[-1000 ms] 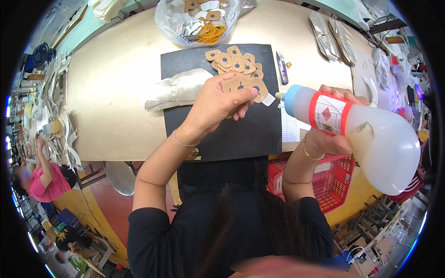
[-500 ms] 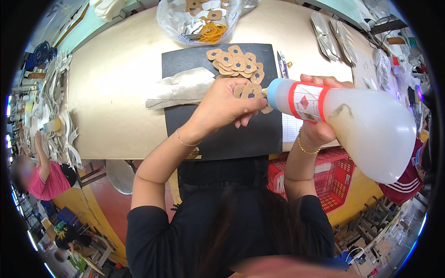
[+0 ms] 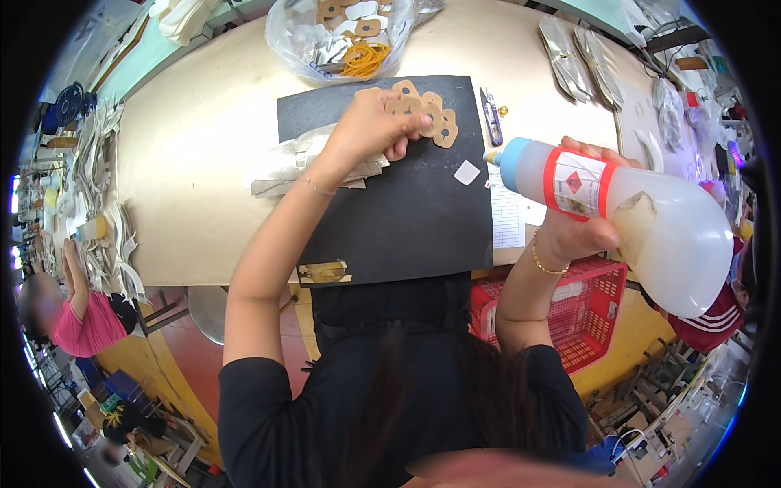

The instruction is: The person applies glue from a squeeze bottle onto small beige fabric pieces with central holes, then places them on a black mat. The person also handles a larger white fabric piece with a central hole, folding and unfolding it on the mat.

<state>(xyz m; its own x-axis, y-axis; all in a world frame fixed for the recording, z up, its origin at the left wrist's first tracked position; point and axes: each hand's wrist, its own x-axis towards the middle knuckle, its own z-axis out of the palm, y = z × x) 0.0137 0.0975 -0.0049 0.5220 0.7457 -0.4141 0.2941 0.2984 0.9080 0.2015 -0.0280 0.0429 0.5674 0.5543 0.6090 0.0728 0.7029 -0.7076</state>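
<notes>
Two hands are occupied: the left hand point(image 3: 370, 130) has moved up over the tan pile point(image 3: 447, 134) on the black mat point(image 3: 407, 232), pinching tan pieces point(image 3: 431, 118), how many I cannot tell. The right hand point(image 3: 573, 236), wrapped round the bottle point(image 3: 667, 236), has drawn the nozzle point(image 3: 491, 157) away rightward, so its work at the pieces seems paused.

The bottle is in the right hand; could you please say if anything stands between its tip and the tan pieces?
Nothing visible stands between the bottle's tip and the tan pieces at the left hand; the white square lies on the black mat, just to the near side.
</notes>
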